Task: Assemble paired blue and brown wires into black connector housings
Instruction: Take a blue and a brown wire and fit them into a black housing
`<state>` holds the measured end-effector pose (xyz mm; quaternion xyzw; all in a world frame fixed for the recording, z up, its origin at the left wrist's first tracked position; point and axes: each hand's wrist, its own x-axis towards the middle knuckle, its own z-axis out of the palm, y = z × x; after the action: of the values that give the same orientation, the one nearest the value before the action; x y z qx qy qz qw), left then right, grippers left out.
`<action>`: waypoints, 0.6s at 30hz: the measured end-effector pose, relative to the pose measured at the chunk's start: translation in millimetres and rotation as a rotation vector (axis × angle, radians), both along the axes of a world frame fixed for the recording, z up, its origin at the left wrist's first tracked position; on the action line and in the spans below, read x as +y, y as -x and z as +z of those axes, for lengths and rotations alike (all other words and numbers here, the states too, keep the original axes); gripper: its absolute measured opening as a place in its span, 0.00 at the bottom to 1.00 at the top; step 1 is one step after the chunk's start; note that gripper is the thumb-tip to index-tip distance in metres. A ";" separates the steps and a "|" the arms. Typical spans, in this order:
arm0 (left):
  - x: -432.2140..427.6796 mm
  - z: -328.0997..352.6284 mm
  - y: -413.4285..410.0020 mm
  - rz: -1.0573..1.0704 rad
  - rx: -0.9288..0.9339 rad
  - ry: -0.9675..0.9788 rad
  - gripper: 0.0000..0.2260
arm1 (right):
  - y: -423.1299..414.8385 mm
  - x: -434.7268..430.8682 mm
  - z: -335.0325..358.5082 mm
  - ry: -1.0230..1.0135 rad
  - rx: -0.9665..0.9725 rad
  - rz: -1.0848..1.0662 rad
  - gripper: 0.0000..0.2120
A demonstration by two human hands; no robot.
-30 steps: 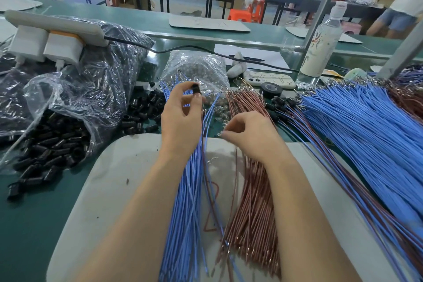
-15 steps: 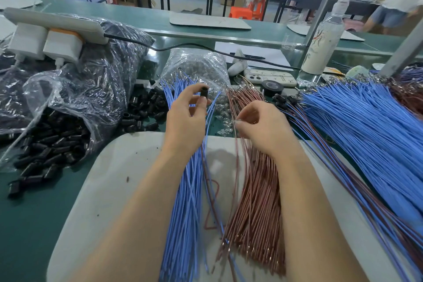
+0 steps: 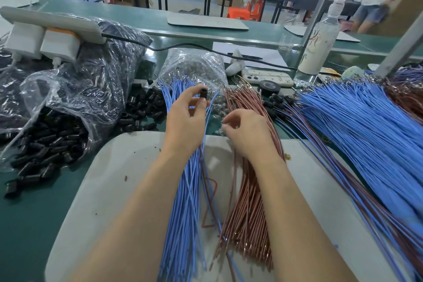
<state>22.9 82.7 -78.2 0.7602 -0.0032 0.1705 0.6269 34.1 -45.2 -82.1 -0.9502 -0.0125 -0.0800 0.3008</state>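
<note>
Head view: the left hand (image 3: 185,121) pinches one black housing (image 3: 203,94) above the blue wires (image 3: 185,190) mid-tabletop, while the right hand (image 3: 247,133), curled, picks at brown wires (image 3: 247,201) and risks snagging several.

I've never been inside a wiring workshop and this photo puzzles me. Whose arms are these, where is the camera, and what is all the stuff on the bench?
The camera sits on a worker's head, looking down at their own bare arms. The left hand pinches a small black plastic connector housing between thumb and fingers. The right hand is curled over the loose bundle of thin brown wires; whether it grips one is hidden. Beside that lies a bundle of thin blue wires, both on a pale grey mat over the green bench top. On the left, a clear plastic bag spills more black housings. On the right is a large heap of blue and brown wire pairs. Further back stand a white plastic bottle, a phone and a roll of black tape.
</note>
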 end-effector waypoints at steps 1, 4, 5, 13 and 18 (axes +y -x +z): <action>-0.2 -0.1 -0.2 0.000 0.000 0.000 0.10 | 0.5 1.7 -0.4 0.039 0.039 0.018 0.06; -0.7 0.3 -1.0 -0.003 -0.002 0.005 0.10 | 0.9 8.0 -2.9 0.105 0.087 0.023 0.06; -0.8 0.4 -1.3 -0.005 -0.003 0.006 0.10 | 0.6 9.2 -3.1 0.114 0.074 0.016 0.04; -1.6 -1.1 0.6 -0.035 -0.011 0.010 0.10 | 0.1 10.8 -6.6 0.159 0.046 0.009 0.07; -1.3 -1.3 -0.4 -0.021 -0.019 0.006 0.10 | 1.1 15.9 -7.9 0.155 0.000 0.016 0.12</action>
<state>23.3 81.4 -79.5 0.7564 -0.0167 0.1710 0.6311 33.0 -29.4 -90.0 -0.9705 -0.0261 -0.0763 0.2270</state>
